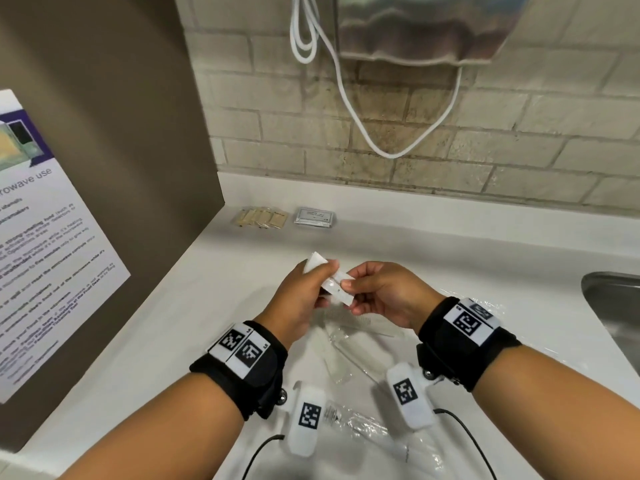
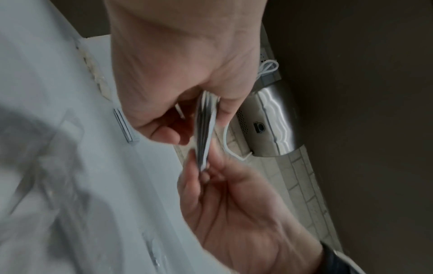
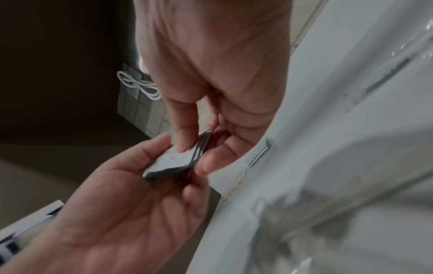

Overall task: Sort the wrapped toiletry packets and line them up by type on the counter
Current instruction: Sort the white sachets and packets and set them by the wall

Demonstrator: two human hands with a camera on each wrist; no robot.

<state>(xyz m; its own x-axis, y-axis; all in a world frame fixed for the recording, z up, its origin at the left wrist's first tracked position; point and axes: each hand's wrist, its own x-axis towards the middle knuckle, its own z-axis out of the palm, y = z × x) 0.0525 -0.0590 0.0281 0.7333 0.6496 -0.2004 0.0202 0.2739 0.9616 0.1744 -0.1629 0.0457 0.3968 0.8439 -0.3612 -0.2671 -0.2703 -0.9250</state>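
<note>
Two hands work one small stack of white packets, held in the air above the table, well short of the tan packets at the back. Step: squaring up/sorting this type, prob. Left hand grip curls round stack; right hand pinches its near end. Next: set stack beside the silver packets, in line w/ tan packets. Wrists are raised, palms facing.

A: Setting?
B: Shared workplace kitchenette. Printed notice on the brown side panel, heading reads "…rowave use", rules listed below.
A: Other signs?
B: White desk, steel sink set in at right. Pale brick-pattern tile wall behind. Brushed-steel wall unit above, white cable looping beneath it.
</note>
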